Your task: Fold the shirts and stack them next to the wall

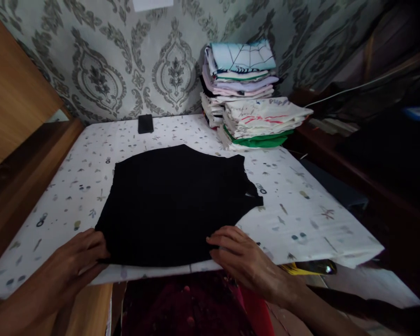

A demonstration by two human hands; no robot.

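Observation:
A black sleeveless top point(168, 205) lies spread out flat on the table, its neck and shoulder straps pointing right and its hem to the left. My left hand point(86, 252) pinches the near corner of the hem. Along the near side edge, close to the armhole, my right hand point(236, 249) has its fingers closed on the cloth. Both thumbs are partly hidden.
The table has a white printed cover point(301, 210). A black phone point(145, 124) lies at the back. Folded clothes form a tall stack point(240, 84) and a lower stack point(262, 123) at the back right. Wooden furniture point(17, 84) borders the left side.

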